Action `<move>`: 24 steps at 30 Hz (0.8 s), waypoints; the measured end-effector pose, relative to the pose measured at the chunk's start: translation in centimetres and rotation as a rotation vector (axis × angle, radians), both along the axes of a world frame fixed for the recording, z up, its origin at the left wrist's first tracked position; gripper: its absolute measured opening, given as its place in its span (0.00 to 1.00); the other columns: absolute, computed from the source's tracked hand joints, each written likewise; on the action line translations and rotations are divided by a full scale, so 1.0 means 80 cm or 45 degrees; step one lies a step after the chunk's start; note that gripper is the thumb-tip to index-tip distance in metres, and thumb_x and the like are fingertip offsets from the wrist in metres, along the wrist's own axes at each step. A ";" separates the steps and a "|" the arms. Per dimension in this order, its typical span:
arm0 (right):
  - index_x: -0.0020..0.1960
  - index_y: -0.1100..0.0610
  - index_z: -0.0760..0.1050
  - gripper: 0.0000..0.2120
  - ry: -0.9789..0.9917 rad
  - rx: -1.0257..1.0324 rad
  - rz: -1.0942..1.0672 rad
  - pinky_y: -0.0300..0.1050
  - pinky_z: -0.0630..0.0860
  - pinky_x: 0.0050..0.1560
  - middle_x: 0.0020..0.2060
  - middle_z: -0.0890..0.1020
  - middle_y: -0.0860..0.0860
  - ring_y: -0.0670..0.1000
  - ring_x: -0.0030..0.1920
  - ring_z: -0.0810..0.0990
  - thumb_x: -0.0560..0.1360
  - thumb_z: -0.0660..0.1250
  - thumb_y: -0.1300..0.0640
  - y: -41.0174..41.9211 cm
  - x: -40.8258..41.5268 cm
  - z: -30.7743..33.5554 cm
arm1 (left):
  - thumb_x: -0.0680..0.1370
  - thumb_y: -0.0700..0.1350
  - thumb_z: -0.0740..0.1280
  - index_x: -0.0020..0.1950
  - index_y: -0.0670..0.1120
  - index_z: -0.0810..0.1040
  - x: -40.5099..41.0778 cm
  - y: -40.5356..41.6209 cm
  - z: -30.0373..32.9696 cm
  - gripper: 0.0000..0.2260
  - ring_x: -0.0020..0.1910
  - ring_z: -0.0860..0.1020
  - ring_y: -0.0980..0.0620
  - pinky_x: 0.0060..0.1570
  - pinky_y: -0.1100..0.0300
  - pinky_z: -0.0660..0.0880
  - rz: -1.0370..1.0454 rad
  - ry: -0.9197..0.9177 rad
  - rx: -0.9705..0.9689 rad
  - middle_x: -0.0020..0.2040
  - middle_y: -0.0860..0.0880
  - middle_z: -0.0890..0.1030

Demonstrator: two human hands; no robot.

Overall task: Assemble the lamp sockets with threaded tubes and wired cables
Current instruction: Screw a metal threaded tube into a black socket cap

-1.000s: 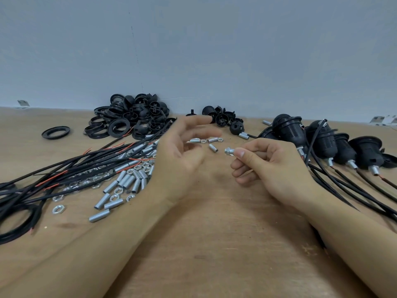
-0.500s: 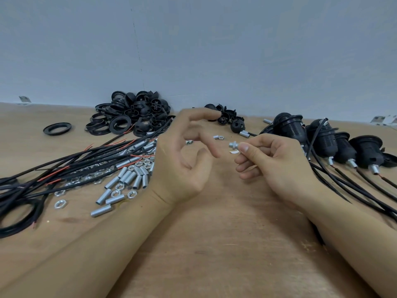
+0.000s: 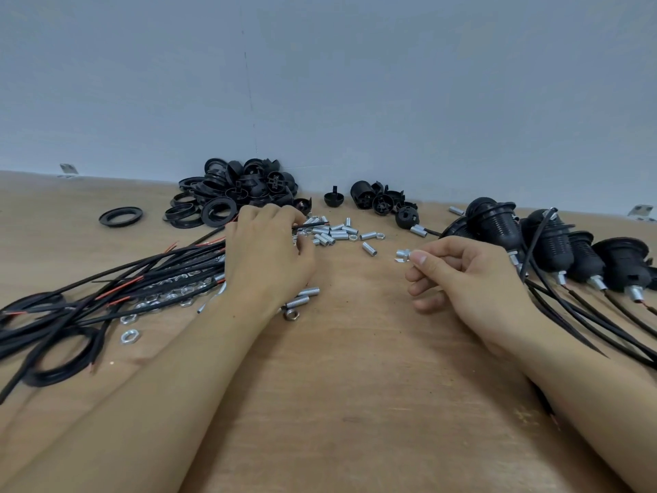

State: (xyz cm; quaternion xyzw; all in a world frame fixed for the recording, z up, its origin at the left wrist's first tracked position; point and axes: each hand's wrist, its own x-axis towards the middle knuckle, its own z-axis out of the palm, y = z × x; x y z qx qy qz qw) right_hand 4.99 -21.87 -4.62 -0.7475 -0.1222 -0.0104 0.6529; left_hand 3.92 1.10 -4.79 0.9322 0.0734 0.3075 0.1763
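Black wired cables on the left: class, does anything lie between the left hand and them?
Nothing visible does. The left hand already rests on the bundle of black wired cables, its fingers curled over one cable's end among the silver threaded tubes.

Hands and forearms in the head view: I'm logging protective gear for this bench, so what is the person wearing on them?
Nothing shows on either. The left hand and the right hand are bare, without gloves, rings, watch or wristband. Both forearms are uncovered right down to the frame's bottom edge; no sleeve comes into view.
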 end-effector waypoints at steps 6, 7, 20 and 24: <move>0.45 0.59 0.81 0.04 -0.004 0.007 0.003 0.43 0.79 0.30 0.33 0.84 0.55 0.52 0.31 0.82 0.77 0.69 0.60 -0.002 -0.002 0.003 | 0.77 0.46 0.64 0.58 0.49 0.80 0.005 -0.024 0.013 0.11 0.57 0.73 0.47 0.59 0.49 0.70 -0.250 -0.030 0.028 0.53 0.52 0.82; 0.45 0.59 0.81 0.04 -0.001 0.011 0.005 0.43 0.79 0.30 0.33 0.84 0.55 0.52 0.31 0.82 0.77 0.69 0.60 -0.001 -0.003 0.004 | 0.77 0.46 0.64 0.58 0.49 0.80 0.013 -0.031 0.019 0.11 0.57 0.74 0.48 0.59 0.49 0.71 -0.322 0.005 0.020 0.54 0.52 0.82; 0.42 0.58 0.80 0.06 0.003 0.034 0.037 0.44 0.79 0.29 0.31 0.82 0.51 0.48 0.31 0.80 0.78 0.68 0.61 -0.001 -0.003 0.007 | 0.76 0.40 0.65 0.53 0.46 0.80 0.164 -0.115 0.028 0.08 0.53 0.77 0.45 0.45 0.57 0.68 -0.657 0.375 0.247 0.47 0.50 0.79; 0.41 0.57 0.80 0.07 -0.010 0.021 0.038 0.44 0.79 0.29 0.31 0.82 0.51 0.48 0.31 0.80 0.77 0.68 0.61 0.000 -0.003 0.006 | 0.75 0.41 0.66 0.62 0.45 0.75 0.165 -0.116 0.021 0.15 0.56 0.74 0.47 0.48 0.57 0.66 -0.624 0.304 0.193 0.56 0.47 0.75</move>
